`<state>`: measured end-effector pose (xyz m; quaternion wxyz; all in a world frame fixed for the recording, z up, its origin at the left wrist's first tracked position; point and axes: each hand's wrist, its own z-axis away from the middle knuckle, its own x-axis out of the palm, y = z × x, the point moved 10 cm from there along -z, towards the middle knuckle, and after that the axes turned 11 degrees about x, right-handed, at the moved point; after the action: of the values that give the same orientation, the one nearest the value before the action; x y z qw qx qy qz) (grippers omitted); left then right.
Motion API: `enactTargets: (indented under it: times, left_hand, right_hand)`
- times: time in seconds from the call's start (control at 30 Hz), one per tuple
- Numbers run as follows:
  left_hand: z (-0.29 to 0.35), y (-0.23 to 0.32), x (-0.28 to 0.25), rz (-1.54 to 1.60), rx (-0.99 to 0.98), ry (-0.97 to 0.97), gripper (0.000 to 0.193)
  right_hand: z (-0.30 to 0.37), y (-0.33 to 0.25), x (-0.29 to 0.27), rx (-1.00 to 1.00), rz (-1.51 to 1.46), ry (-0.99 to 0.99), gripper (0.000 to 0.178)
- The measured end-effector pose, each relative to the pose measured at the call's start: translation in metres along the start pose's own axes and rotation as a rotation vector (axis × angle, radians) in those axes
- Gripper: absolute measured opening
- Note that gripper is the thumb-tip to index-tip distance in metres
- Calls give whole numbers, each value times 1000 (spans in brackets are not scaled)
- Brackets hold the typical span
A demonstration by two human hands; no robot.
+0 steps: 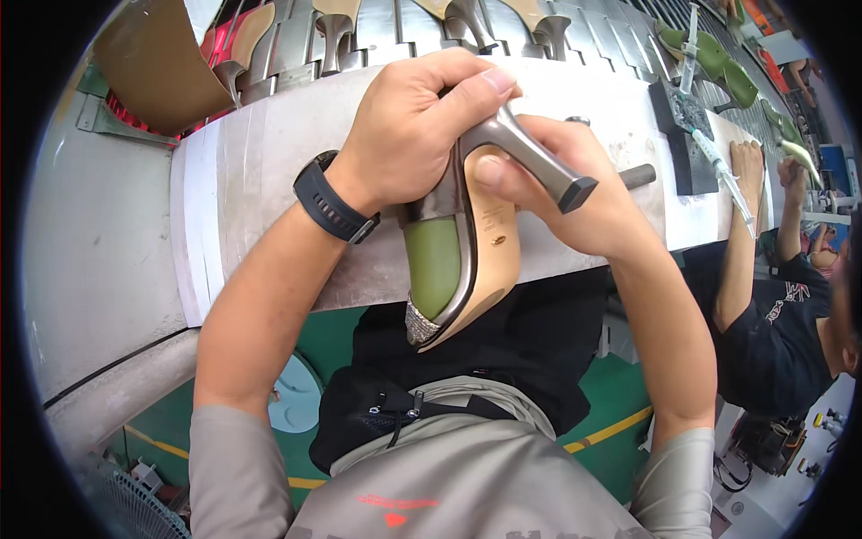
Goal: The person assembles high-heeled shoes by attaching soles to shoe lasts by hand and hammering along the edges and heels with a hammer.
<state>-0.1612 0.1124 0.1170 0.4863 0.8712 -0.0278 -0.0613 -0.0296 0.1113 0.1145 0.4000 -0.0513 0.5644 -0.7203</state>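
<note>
Left hand point(409, 135) clamped around the back of a high-heeled shoe point(462, 260), right hand point(575, 193) pinching its grey heel point(539, 162), over the near edge of the workbench point(251, 198). Best kept steady, sole up, grip firm. Crowding the far edge: more heels on a conveyor point(359, 36); a co-worker's arm point(741, 242) close by.

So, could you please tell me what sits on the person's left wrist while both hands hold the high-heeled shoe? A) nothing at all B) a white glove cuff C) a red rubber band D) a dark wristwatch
D: a dark wristwatch wraps the wrist just behind the left hand, which grips the high-heeled shoe.
</note>
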Motion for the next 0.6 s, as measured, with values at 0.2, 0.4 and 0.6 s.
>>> enactTargets:
  times: [0.2, 0.4, 0.6]
  left_hand:
    - [3, -8, 0, 43, -33, -20, 46]
    - [4, -6, -3, -17, -25, 21, 51]
    - [4, -7, -6, -48, -16, 34, 51]
  right_hand:
    - [-17, 11, 13, -41, -74, -75, 50]
    - [-8, 7, 23, -23, -136, -25, 41]
    - [-3, 12, 20, -80, -164, 121, 33]
